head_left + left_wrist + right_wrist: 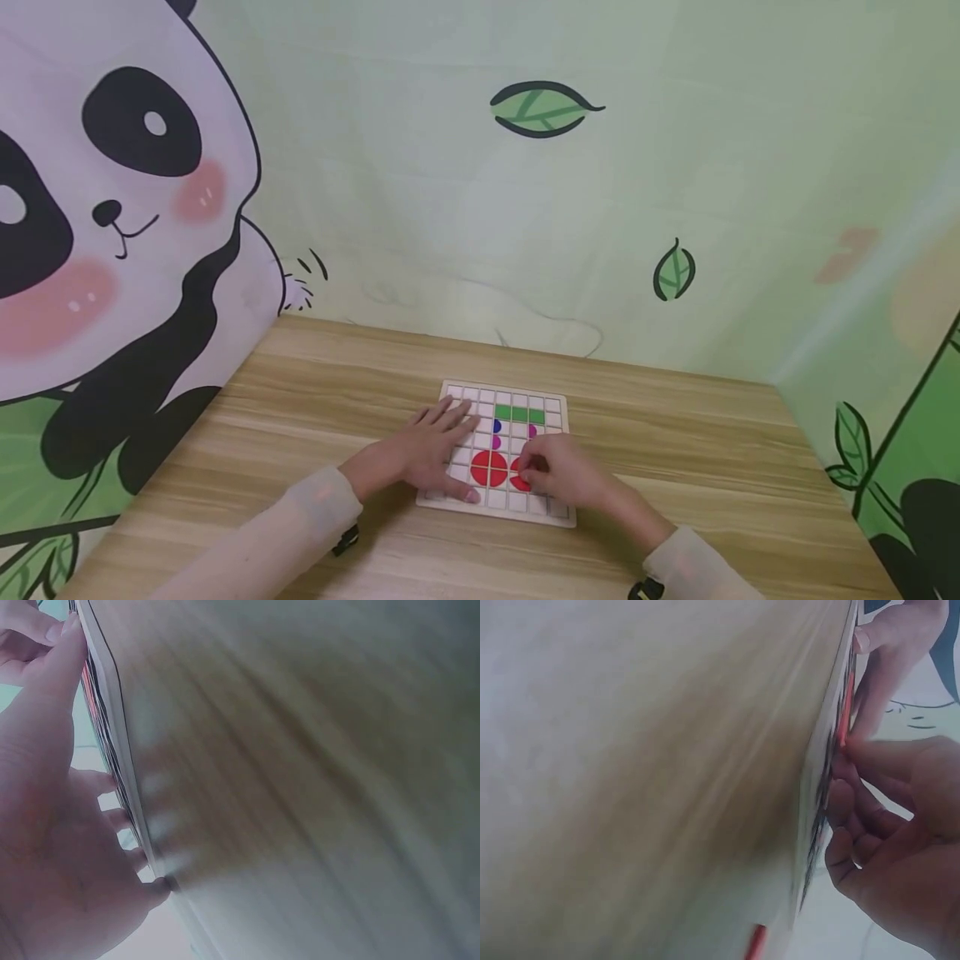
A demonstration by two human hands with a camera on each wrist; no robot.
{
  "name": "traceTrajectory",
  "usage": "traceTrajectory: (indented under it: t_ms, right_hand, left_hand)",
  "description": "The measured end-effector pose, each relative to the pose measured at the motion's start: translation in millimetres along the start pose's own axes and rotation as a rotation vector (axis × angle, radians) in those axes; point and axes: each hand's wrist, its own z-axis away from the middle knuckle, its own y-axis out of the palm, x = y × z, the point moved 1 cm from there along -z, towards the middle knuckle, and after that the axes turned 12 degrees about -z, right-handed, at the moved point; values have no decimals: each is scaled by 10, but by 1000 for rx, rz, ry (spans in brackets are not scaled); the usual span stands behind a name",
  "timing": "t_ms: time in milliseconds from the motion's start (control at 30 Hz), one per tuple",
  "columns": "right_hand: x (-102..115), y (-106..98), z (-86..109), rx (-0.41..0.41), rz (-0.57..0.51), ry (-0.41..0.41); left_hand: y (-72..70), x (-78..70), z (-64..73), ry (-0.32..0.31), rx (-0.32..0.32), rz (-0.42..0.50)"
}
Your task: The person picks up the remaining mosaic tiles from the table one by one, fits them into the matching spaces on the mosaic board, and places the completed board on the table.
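A white square-gridded board (497, 498) lies on the table. My left hand (431, 450) rests spread on its left side, fingers straight and thumb near the front edge. Over the lower right of the board is my right hand (566, 471), thumb and index finger pinching a red piece (845, 739), partly hidden by the fingers. Left of it on the grid is a red circle (489, 469) made of quarter pieces. Farther up sit a green bar (519, 414), a blue half-round piece (497, 426) and magenta half-round pieces (496, 442).
The wood-grain table (675, 450) reaches back to a pale green fabric wall (420, 167) printed with leaves and a panda. A small red piece (756, 943) lies beyond the board in the right wrist view. Both sleeves have dark straps (346, 540) beneath.
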Motion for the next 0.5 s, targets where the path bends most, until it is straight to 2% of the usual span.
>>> traceTrajectory:
  t_ms: [267,500]
  right_hand:
    - [25,-54,50,63,24,-19]
    - [-5,-26,33,54,44,-42]
  left_hand:
    - [-4,3,7,-3,7,-10]
    - [-6,5,6,-2,2,-5]
